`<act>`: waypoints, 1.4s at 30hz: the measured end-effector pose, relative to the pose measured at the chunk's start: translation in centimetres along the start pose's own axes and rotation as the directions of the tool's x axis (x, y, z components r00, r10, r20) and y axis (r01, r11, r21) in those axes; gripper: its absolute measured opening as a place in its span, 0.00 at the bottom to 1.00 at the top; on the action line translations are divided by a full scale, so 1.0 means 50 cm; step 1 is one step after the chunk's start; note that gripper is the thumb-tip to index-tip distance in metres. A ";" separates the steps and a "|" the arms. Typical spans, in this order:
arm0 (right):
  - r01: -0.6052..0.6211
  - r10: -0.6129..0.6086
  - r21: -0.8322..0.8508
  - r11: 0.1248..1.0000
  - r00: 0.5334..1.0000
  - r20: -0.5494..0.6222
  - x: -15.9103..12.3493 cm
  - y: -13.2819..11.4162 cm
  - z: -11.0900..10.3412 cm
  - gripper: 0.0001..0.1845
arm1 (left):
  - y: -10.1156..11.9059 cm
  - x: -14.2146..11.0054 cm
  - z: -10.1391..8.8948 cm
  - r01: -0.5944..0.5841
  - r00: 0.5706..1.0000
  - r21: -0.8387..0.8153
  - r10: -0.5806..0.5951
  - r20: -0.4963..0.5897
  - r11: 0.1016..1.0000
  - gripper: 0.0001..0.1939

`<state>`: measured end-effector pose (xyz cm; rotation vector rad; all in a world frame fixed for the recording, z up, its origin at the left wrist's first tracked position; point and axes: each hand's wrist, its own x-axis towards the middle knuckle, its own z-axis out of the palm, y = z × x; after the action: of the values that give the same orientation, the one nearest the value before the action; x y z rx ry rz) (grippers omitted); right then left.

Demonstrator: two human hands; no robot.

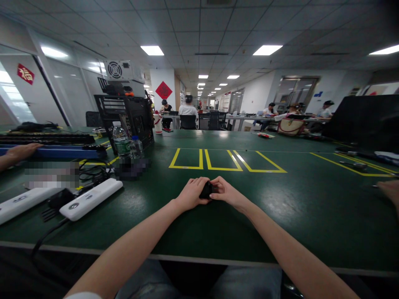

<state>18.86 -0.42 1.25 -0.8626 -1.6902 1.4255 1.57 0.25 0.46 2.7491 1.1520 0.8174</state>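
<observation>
Person's left hand (193, 193) and right hand (225, 192) both grasping small black object (206, 190), green desk (174, 232), yellow tape outlines (223, 169) beyond.

A white fabric sleeve (83, 295) showed only as a short, curved edge at the lower left of the frame, around the left arm. Both forearms were bare, slender and smooth in outline, tapering to narrow wrists. The left hand (193, 193) and right hand (227, 192) were ungloved, with slim fingers. Faded blue-grey denim trousers (249, 283) covered both thighs at the bottom centre, softly creased and dim, their finer stitching too blurred to tell.
</observation>
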 end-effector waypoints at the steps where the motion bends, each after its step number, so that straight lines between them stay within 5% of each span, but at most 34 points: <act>1: 0.001 -0.002 -0.004 1.000 1.000 -0.010 0.000 0.003 0.000 0.21 | 0.000 0.000 0.001 -0.004 1.000 0.003 0.004 -0.006 1.000 0.31; 6: -0.008 0.006 -0.027 1.000 0.997 -0.081 0.004 0.012 0.003 0.14 | 0.001 0.000 -0.001 -0.017 1.000 0.001 0.017 -0.013 1.000 0.30; 22: 0.025 -0.026 -0.026 0.999 0.999 -0.029 -0.005 -0.003 0.008 0.21 | 0.001 0.000 -0.002 0.021 1.000 -0.025 -0.021 0.010 0.999 0.30; 28: -0.059 0.055 -0.070 0.996 0.997 -0.060 0.006 0.017 -0.004 0.21 | -0.002 0.003 0.002 0.030 1.000 -0.044 -0.031 -0.004 0.999 0.31; 35: -0.092 0.025 -0.293 0.952 0.975 -0.223 0.027 0.062 -0.039 0.27 | -0.032 0.013 0.011 0.212 0.977 -0.116 -0.212 0.018 0.970 0.27; 39: -0.137 0.024 -0.496 0.857 0.974 -0.227 0.010 0.050 -0.045 0.35 | -0.050 0.012 0.012 0.322 0.947 -0.199 -0.310 0.086 0.926 0.27; 42: -0.205 0.011 -0.621 0.757 0.953 -0.302 -0.001 0.038 -0.046 0.31 | -0.051 0.012 0.013 0.328 0.945 -0.250 -0.318 0.077 0.911 0.27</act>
<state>20.92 0.93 -0.41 -1.4875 -1.9474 0.7008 0.59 2.57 -0.46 2.2714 1.3370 0.8071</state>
